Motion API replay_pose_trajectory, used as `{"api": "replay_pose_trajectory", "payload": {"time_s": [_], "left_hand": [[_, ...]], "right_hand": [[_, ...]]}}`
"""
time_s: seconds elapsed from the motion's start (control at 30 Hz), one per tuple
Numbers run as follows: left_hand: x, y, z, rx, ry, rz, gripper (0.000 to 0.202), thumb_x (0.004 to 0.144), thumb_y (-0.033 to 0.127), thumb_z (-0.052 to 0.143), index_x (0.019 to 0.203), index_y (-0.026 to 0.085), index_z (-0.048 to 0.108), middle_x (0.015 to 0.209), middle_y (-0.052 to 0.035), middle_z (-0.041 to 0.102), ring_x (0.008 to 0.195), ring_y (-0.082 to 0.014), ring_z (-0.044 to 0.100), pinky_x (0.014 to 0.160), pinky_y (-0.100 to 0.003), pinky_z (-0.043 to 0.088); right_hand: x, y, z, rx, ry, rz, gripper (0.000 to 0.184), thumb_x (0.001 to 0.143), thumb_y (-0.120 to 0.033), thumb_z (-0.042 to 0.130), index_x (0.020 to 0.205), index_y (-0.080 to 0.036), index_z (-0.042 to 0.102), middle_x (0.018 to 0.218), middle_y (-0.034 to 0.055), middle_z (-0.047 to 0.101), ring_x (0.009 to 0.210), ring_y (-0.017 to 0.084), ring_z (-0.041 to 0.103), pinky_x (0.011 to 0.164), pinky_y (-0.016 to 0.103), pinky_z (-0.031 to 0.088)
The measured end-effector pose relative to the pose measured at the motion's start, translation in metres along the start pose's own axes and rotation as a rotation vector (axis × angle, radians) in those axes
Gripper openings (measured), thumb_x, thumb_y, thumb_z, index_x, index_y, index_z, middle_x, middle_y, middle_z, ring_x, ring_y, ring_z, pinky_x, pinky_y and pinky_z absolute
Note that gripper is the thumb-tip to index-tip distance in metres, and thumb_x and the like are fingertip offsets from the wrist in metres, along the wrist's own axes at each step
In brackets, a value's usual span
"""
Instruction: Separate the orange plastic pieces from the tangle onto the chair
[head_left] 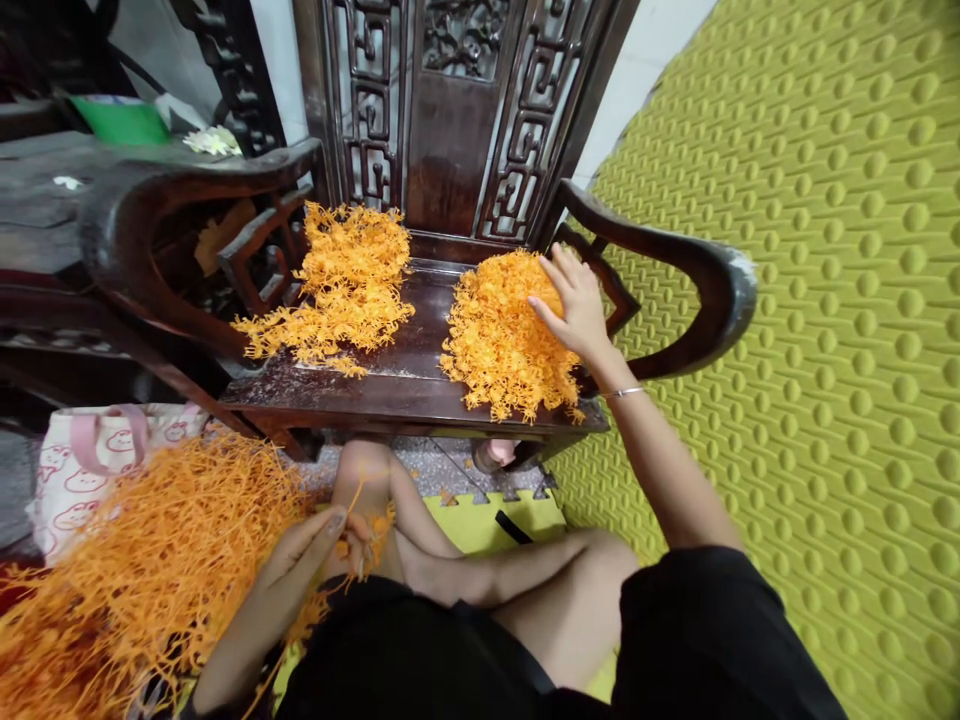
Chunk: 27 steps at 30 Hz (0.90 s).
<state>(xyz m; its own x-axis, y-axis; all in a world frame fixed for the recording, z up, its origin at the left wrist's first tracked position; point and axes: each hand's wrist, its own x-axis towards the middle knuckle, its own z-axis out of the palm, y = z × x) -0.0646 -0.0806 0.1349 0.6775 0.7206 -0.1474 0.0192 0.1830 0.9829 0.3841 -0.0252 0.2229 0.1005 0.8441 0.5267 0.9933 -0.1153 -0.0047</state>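
Note:
Two heaps of small orange plastic pieces lie on a dark carved wooden chair seat (405, 360): a loose left heap (341, 285) and a denser right heap (506, 340). My right hand (574, 305) rests on the right heap's far edge, fingers spread flat and open. My left hand (315, 555) is down by my knee, fingers pinched on a few orange strands (367, 530). A large tangled mass of orange plastic strands (127, 580) lies at my lower left, touching my left forearm.
The chair's curved armrests (675, 270) flank the seat, with a carved back behind. A pink-and-white tote bag (97, 455) sits under the left side. Green bumpy foam mat (825, 300) covers the floor to the right. My crossed bare legs fill the foreground.

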Motion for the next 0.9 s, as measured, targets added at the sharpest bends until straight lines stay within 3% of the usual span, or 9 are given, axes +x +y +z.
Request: {"api": "replay_pose_trajectory", "payload": {"time_s": [0.13,0.23,0.37,0.47,0.53,0.6,0.73,0.8,0.9], "left_hand": [[0.006,0.010,0.018,-0.095,-0.041,0.025,0.030,0.097,0.036,0.044,0.087,0.017,0.064,0.069,-0.0018,0.061,0.067,-0.0151,0.057,0.071,-0.023,0.043],[0.011,0.015,0.029,-0.180,-0.076,0.065,0.030,0.097,0.039,0.044,0.091,0.017,0.064,0.069,-0.0018,0.060,0.071,-0.0160,0.057,0.073,-0.025,0.044],[0.020,0.016,0.040,-0.294,-0.111,0.110,0.029,0.095,0.039,0.050,0.087,0.016,0.064,0.068,-0.0023,0.058,0.070,-0.0166,0.057,0.074,-0.026,0.045],[0.027,0.014,0.045,-0.384,-0.139,0.101,0.024,0.095,0.032,0.052,0.086,0.013,0.064,0.067,-0.0035,0.059,0.068,-0.0159,0.057,0.069,-0.025,0.045],[0.032,0.014,0.048,-0.478,-0.109,0.115,0.022,0.095,0.030,0.051,0.083,0.015,0.062,0.065,-0.0022,0.057,0.068,-0.0154,0.057,0.068,-0.024,0.045],[0.037,0.017,0.051,-0.591,-0.050,0.144,0.021,0.095,0.030,0.050,0.079,0.017,0.057,0.062,0.0004,0.053,0.069,-0.0145,0.056,0.068,-0.022,0.045],[0.044,0.030,0.054,-0.807,0.022,0.185,0.021,0.090,0.026,0.056,0.073,0.018,0.048,0.058,0.0039,0.041,0.064,-0.0112,0.051,0.067,-0.019,0.045],[0.047,0.036,0.055,-0.889,0.036,0.204,0.022,0.087,0.023,0.058,0.071,0.018,0.044,0.055,0.0051,0.034,0.059,-0.0105,0.047,0.065,-0.018,0.045],[0.051,0.041,0.058,-0.957,0.063,0.223,0.025,0.089,0.022,0.054,0.069,0.019,0.039,0.053,0.0062,0.023,0.053,-0.0104,0.040,0.060,-0.018,0.044]], "right_hand": [[-0.009,-0.002,0.043,0.050,-0.197,0.026,0.057,0.093,-0.051,0.033,0.131,-0.013,0.053,0.136,0.0131,0.054,0.133,0.026,0.041,0.112,0.050,0.024],[-0.013,-0.005,0.055,0.080,-0.168,0.057,0.056,0.096,-0.048,0.027,0.132,-0.013,0.051,0.137,0.0134,0.053,0.134,0.026,0.040,0.114,0.056,0.014],[-0.012,-0.020,0.022,0.166,0.204,0.066,0.048,0.099,-0.046,0.025,0.122,-0.020,0.059,0.125,0.0084,0.063,0.125,0.022,0.050,0.115,0.053,-0.004],[-0.019,-0.045,-0.013,0.314,0.549,0.061,0.047,0.100,-0.042,0.025,0.104,-0.019,0.067,0.105,0.0061,0.071,0.104,0.019,0.063,0.114,0.050,0.015],[-0.033,-0.069,-0.029,0.409,0.570,0.030,0.048,0.100,-0.040,0.025,0.098,-0.019,0.069,0.095,0.0042,0.072,0.093,0.018,0.066,0.109,0.047,0.028],[-0.055,-0.095,-0.036,0.557,0.426,-0.051,0.044,0.099,-0.040,0.031,0.094,-0.021,0.071,0.089,0.0018,0.072,0.089,0.016,0.066,0.105,0.045,0.034],[-0.109,-0.146,-0.029,1.049,-0.195,-0.208,0.039,0.082,-0.042,0.067,0.115,-0.021,0.064,0.119,0.0062,0.065,0.117,0.021,0.055,0.108,0.044,0.034],[-0.133,-0.166,-0.022,1.155,-0.327,-0.199,0.061,0.068,-0.039,0.080,0.122,-0.019,0.059,0.126,0.0095,0.061,0.121,0.022,0.053,0.105,0.040,0.040],[-0.156,-0.187,-0.016,1.249,-0.409,-0.123,0.056,0.076,-0.031,0.074,0.126,-0.017,0.053,0.124,0.0117,0.061,0.114,0.019,0.059,0.098,0.035,0.047]]}}
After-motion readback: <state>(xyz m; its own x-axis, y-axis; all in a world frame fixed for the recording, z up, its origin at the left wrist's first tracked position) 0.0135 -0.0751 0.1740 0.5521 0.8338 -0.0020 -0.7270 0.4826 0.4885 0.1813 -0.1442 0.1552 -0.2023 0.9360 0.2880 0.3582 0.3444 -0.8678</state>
